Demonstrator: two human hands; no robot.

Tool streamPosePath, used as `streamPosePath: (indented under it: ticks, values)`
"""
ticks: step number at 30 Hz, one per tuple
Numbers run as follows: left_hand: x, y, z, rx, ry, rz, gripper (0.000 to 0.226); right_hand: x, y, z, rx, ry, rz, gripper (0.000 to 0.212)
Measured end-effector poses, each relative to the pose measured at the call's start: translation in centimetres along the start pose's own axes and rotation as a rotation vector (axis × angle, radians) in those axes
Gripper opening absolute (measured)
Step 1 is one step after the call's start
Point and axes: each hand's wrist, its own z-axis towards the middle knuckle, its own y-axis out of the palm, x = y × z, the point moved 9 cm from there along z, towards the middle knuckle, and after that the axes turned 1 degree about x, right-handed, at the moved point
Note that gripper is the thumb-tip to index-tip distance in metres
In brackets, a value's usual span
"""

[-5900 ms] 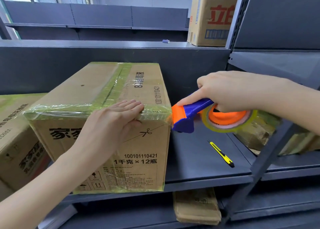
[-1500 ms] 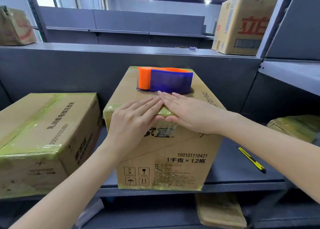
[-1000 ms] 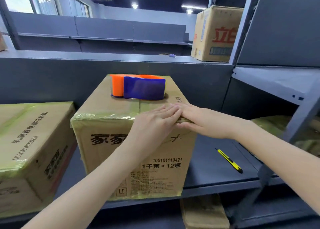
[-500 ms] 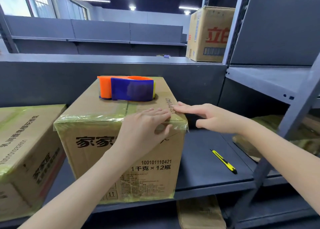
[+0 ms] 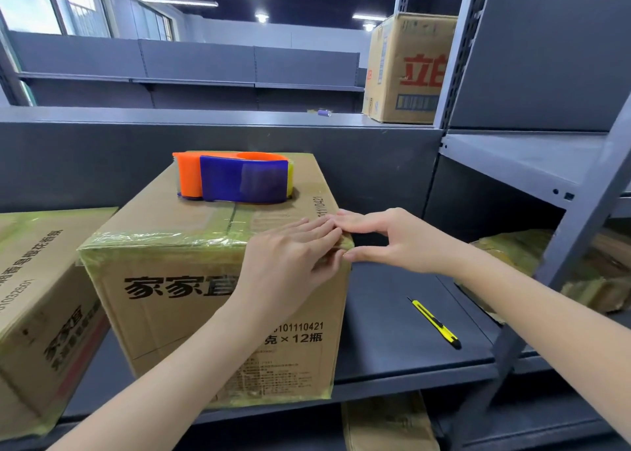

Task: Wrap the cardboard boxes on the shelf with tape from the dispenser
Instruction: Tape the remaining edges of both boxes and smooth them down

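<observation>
Both the left hand (image 5: pixel 290 262) and right hand (image 5: pixel 386 242) press flat, gripping nothing, on a taped corner of the cardboard box (image 5: pixel 164 331), the tape dispenser (image 5: pixel 235 180) lying crosswise atop it, just beyond and leftward, equally near each.

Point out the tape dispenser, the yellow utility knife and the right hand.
tape dispenser (image 5: pixel 244 180), head view, blue side panel.
yellow utility knife (image 5: pixel 433 321), head view, mid-handle.
right hand (image 5: pixel 409 242), head view, back of hand.
</observation>
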Motion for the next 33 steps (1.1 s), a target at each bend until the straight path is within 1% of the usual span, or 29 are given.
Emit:
streamPosePath:
  ticks: [3,6,10,14,16,18,21,24,26,28,31,33]
  values:
    - [0.2,0.0,-0.4,-0.026,0.008,-0.014,0.032,0.0,0.1,0.2,0.024,-0.005,0.045,0.057]
    - [0.1,0.0,-0.3,-0.020,-0.002,-0.014,0.034,0.0,0.7,0.4,-0.015,-0.017,0.053,0.057]
    - [0.2,0.1,0.1,0.007,0.079,0.046,0.038,0.3,0.7,0.5,0.022,-0.032,0.001,0.055]
    - [0.5,0.1,0.1,0.015,0.156,0.066,0.041,0.3,0.8,0.5,-0.011,-0.032,0.012,0.053]
    - [0.5,0.3,0.0,0.017,0.177,0.050,0.044,0.3,0.8,0.5,-0.017,-0.035,0.006,0.052]
    - [0.3,0.7,-0.1,0.002,0.176,0.067,0.041,0.4,0.9,0.4,-0.013,-0.034,-0.006,0.050]
    - [0.1,1.2,-0.3,-0.063,0.155,0.122,0.040,0.3,1.2,0.2,-0.033,-0.015,-0.015,0.051]
    - [-0.2,0.6,0.0,-0.123,0.117,0.097,0.045,0.3,1.3,0.3,-0.052,0.020,-0.046,0.053]
    - [-0.8,-0.3,0.0,-0.140,0.088,0.117,0.050,-0.2,1.3,0.6,-0.043,0.019,-0.108,0.057]
    - [-2.3,-1.2,-0.6,-0.160,0.041,0.144,0.055,-1.4,1.5,1.2,-0.031,-0.030,-0.199,0.061]
    - [-6.1,-2.7,-2.4,-0.216,-0.064,0.185,0.062,-3.8,2.7,2.1,-0.060,-0.118,-0.295,0.061]
    - [-8.6,-3.7,-3.9,-0.291,-0.106,0.265,0.066,-5.0,3.5,2.8,-0.083,-0.146,-0.334,0.060]
